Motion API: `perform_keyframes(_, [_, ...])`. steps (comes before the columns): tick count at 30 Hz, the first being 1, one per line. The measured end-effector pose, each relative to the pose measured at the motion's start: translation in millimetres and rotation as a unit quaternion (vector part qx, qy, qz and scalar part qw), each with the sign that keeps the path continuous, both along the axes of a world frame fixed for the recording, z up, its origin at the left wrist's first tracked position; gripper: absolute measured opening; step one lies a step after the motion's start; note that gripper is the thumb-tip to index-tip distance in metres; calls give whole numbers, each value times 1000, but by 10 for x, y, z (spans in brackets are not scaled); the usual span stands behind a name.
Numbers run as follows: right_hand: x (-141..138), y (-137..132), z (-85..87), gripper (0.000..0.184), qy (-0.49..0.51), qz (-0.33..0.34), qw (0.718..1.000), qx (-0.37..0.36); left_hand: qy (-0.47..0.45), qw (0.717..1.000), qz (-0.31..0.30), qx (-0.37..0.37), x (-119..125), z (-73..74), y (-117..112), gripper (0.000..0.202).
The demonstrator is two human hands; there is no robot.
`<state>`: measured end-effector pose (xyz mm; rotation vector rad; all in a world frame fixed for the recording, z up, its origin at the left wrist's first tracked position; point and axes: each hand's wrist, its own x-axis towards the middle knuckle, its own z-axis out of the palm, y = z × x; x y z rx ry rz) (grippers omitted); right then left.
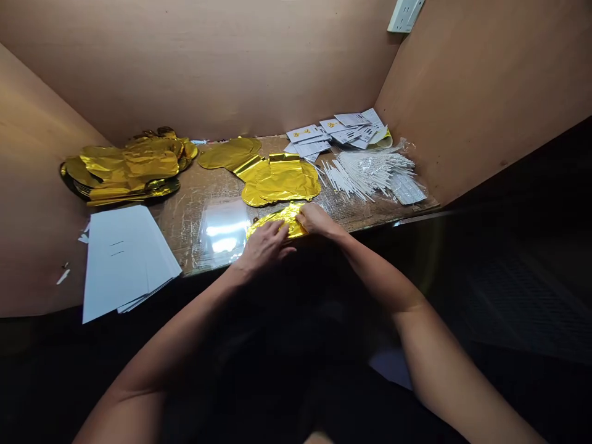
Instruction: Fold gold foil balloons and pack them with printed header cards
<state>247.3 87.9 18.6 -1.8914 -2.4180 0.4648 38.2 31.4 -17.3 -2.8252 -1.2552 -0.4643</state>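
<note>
At the front edge of the table, a crumpled gold foil balloon (289, 217) lies flat between my hands. My left hand (264, 246) rests on its left part, fingers stretched out and thumb apart. At the right end, my right hand (317, 220) is closed on the foil, its fingertips partly hidden. Just behind are more flat gold foil balloons (289, 179), one with a long strip reaching to the back left. Beside my left hand lies a stack of clear plastic bags (224, 231) reflecting the light.
A heap of gold foil balloons (129, 163) sits at the left. White cards (124, 253) overhang the front edge there. Printed cards (351, 131) lie at the back right, above many white straws (370, 172) in clear plastic. Wooden panels (231, 68) enclose the table; a socket (406, 15) hangs above.
</note>
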Motion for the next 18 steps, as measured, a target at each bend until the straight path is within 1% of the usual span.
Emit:
perform_keyframes(1, [45,-120,7,31,-10,-1,1000,9,10,1000,-20,-1,-16,-68,-118,37])
perform_keyframes(2, [95,-251,20,31,-19,5,999,31,16,1000,-25,1,-29,-131,-230,37])
perform_keyframes(3, [144,-380,41,32,-25,28,997,63,19,1000,-19,3,-40,-183,-331,40])
perform_keyframes(4, [186,-495,66,34,-25,72,992,98,18,1000,-5,4,-49,-219,-416,42])
perform_keyframes(5, [219,-583,95,37,-18,135,983,125,15,1000,10,1,-59,-237,-479,43])
perform_keyframes(6, [236,-634,122,38,-7,208,969,137,9,1000,21,-7,-72,-237,-514,43])
perform_keyframes(7, [236,-641,145,35,0,278,952,127,-1,999,27,-20,-91,-219,-517,42])
perform_keyframes(8, [219,-599,163,27,3,328,939,103,-21,999,27,-39,-117,-184,-485,40])
perform_keyframes(9, [186,-509,176,18,5,354,932,74,-46,996,25,-68,-152,-136,-418,36])
perform_keyframes(10, [139,-376,187,14,8,359,933,40,-74,991,27,-109,-196,-76,-323,33])
perform_keyframes(11, [86,-210,198,14,16,348,937,-1,-98,981,41,-161,-244,-8,-211,34])
perform_keyframes(12, [30,-26,209,15,33,325,944,-46,-118,968,63,-213,-294,64,-95,37])
perform_keyframes(13, [-23,163,223,13,52,295,949,-103,-139,954,94,-248,-338,133,5,38])
perform_keyframes(14, [-69,337,237,14,70,256,951,-157,-166,943,132,-256,-371,193,71,35])
perform_keyframes(15, [-103,482,251,17,84,218,951,-204,-207,933,174,-236,-385,235,92,30])
perform_keyframes(16, [-124,585,259,21,92,182,949,-239,-263,920,211,-201,-376,251,60,25])
perform_keyframes(17, [-131,636,257,25,99,150,949,-260,-329,898,236,-170,-342,236,-24,24])
perform_keyframes(18, [-124,630,240,26,105,127,950,-267,-398,867,251,-163,-282,187,-149,26])
